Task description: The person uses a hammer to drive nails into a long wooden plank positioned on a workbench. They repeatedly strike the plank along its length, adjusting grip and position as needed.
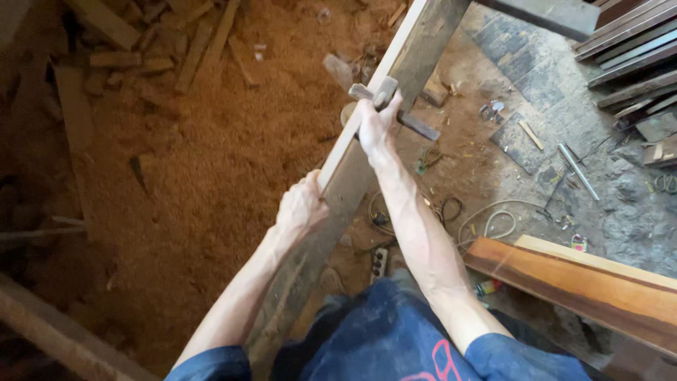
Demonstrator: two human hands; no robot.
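A long, weathered grey-brown wooden plank (367,152) is being held on a slant, running from the person's lap up toward the top of the view, and every other thing is placed against it. The left hand (302,207) is being kept clamped around the plank's pale left edge about midway along, fingers wrapped over it. Further up the plank, the right hand (375,121) is being closed on a small wooden marking gauge with a crossbar stem (395,113), its block being pressed against the same edge. No scribed line can be made out on the plank's face, so the marking is judged to be at an early or middle stage, with the length toward the lap apparently left to do. Left of the plank, orange sawdust (204,155) and offcuts are lying; right of it, a reddish board (578,282) and tangled cables (486,219) are resting on the floor.
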